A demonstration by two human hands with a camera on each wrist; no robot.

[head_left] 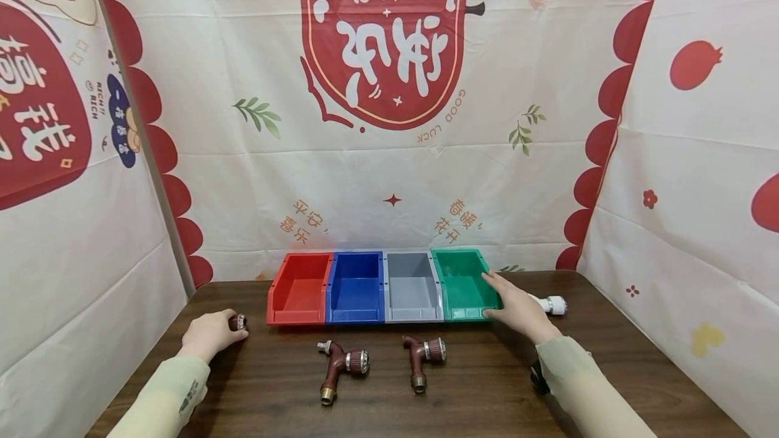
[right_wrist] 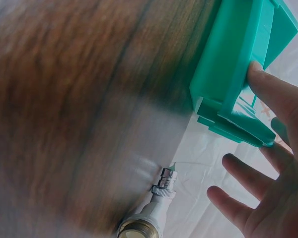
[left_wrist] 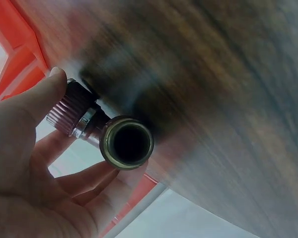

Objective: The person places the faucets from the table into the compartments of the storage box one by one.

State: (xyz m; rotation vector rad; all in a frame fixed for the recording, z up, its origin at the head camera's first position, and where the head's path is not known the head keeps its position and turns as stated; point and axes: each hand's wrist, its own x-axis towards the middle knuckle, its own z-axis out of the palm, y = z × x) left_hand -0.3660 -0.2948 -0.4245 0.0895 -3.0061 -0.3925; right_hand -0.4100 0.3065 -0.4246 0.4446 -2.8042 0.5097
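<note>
My left hand holds a dark red-brown faucet at the left of the table. In the left wrist view its thumb lies on the ribbed knob, fingers reach behind the body, and the round brass-rimmed opening faces the camera. My right hand grips the side wall of the green bin, at the right end of a row of bins. The right wrist view shows the thumb on the bin's near edge, one finger behind it, and two other fingers spread away. Beyond this hand lies a white faucet, partly hidden by it in the head view.
Red, blue and grey bins adjoin the green one. Two red-brown faucets lie in front of the row on the wooden table. Printed cloth hangs behind and at both sides.
</note>
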